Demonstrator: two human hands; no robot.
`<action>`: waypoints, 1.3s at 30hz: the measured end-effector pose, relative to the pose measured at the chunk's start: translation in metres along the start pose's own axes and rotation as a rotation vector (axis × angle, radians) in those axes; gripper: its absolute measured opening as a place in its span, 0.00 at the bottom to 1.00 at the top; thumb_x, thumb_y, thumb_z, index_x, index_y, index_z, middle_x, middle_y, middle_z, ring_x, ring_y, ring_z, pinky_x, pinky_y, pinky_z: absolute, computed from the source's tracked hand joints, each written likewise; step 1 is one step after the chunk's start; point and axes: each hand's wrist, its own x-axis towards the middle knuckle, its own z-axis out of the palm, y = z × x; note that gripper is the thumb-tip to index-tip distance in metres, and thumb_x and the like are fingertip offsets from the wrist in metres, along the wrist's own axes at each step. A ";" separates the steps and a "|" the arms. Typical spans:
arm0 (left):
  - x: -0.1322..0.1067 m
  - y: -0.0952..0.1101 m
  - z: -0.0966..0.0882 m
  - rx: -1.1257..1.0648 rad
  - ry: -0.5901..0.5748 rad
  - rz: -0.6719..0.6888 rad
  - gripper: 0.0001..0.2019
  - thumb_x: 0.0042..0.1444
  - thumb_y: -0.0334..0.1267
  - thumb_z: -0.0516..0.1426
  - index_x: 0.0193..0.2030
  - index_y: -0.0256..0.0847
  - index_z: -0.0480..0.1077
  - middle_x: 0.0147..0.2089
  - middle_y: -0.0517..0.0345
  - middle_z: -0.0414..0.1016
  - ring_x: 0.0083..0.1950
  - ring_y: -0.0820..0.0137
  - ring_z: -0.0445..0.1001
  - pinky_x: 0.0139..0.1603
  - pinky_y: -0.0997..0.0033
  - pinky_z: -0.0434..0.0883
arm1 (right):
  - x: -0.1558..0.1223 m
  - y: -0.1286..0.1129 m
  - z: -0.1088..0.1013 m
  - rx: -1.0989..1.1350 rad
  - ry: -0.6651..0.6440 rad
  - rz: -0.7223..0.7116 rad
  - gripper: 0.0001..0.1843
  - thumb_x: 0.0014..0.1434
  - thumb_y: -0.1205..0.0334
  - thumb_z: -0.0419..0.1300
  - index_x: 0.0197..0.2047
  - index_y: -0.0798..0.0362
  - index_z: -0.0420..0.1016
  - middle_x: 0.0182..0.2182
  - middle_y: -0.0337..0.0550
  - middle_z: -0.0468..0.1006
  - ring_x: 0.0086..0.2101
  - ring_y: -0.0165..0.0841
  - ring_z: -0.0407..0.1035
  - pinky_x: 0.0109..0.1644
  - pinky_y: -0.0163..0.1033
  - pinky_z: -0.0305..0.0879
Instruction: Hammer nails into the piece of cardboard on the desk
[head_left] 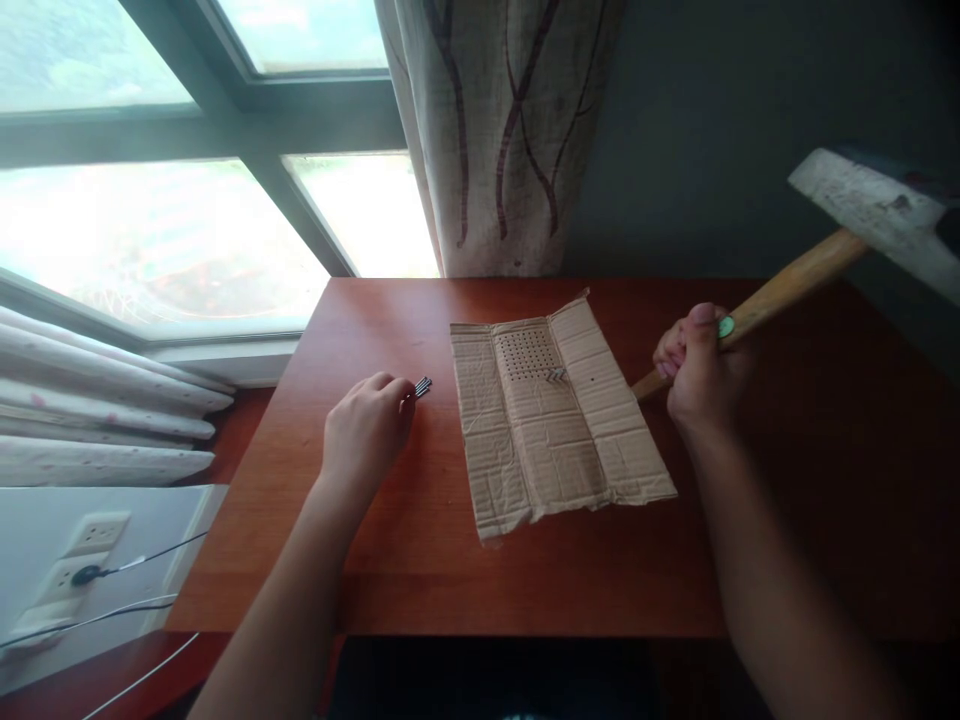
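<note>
My right hand [701,365] is wrapped round the wooden handle of a hammer [795,280], whose pale metal head is raised at the upper right. Between the fingers of my left hand [367,420] is a small bundle of nails [424,387], tips poking out to the right. A creased piece of cardboard [559,450] lies on the table between my hands. Rows of small dark holes mark its upper middle. Just below them, a few nails [555,375] show at the cardboard, their exact seating too small to tell.
The reddish-brown wooden table [405,570] extends under everything. Behind it hang a patterned curtain [517,130] and a dark wall. A window [187,240] is on the left, with a wall socket [75,570] and cables below it.
</note>
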 end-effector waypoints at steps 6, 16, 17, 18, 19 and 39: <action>0.002 0.003 0.006 0.066 -0.036 0.045 0.15 0.68 0.39 0.49 0.40 0.43 0.77 0.42 0.50 0.79 0.43 0.59 0.76 0.30 0.66 0.62 | 0.000 -0.001 -0.001 0.009 -0.013 0.088 0.30 0.61 0.37 0.61 0.21 0.46 0.52 0.16 0.32 0.53 0.17 0.30 0.51 0.20 0.40 0.51; 0.003 0.007 0.007 0.105 -0.062 0.029 0.14 0.68 0.38 0.49 0.40 0.43 0.76 0.42 0.50 0.78 0.44 0.59 0.77 0.28 0.66 0.60 | 0.004 0.000 -0.002 0.126 0.015 0.090 0.31 0.60 0.37 0.63 0.21 0.48 0.53 0.15 0.30 0.53 0.15 0.25 0.49 0.17 0.36 0.45; 0.003 0.007 0.008 0.109 -0.069 0.024 0.15 0.68 0.38 0.49 0.39 0.42 0.76 0.42 0.51 0.78 0.43 0.59 0.77 0.27 0.66 0.60 | 0.004 0.002 -0.001 0.144 0.025 0.078 0.31 0.60 0.37 0.63 0.21 0.48 0.53 0.14 0.30 0.52 0.14 0.25 0.48 0.17 0.36 0.44; 0.004 0.007 0.008 0.113 -0.076 0.021 0.15 0.68 0.38 0.49 0.39 0.42 0.76 0.41 0.51 0.78 0.43 0.59 0.77 0.27 0.66 0.59 | 0.004 0.003 0.000 0.160 0.031 0.066 0.32 0.60 0.37 0.63 0.21 0.48 0.53 0.14 0.29 0.52 0.14 0.24 0.48 0.16 0.35 0.44; 0.004 0.007 0.009 0.117 -0.080 0.017 0.15 0.68 0.38 0.48 0.39 0.42 0.76 0.41 0.51 0.78 0.43 0.59 0.77 0.27 0.66 0.59 | 0.004 0.004 0.000 0.172 0.036 0.054 0.32 0.60 0.37 0.63 0.21 0.49 0.53 0.14 0.29 0.52 0.14 0.24 0.48 0.16 0.35 0.43; 0.005 0.031 -0.024 -1.102 0.287 -0.143 0.09 0.53 0.39 0.67 0.41 0.41 0.77 0.37 0.57 0.82 0.36 0.70 0.81 0.38 0.72 0.78 | 0.006 0.008 -0.002 0.159 -0.025 -0.015 0.30 0.62 0.39 0.62 0.21 0.49 0.55 0.13 0.29 0.54 0.13 0.23 0.49 0.15 0.33 0.45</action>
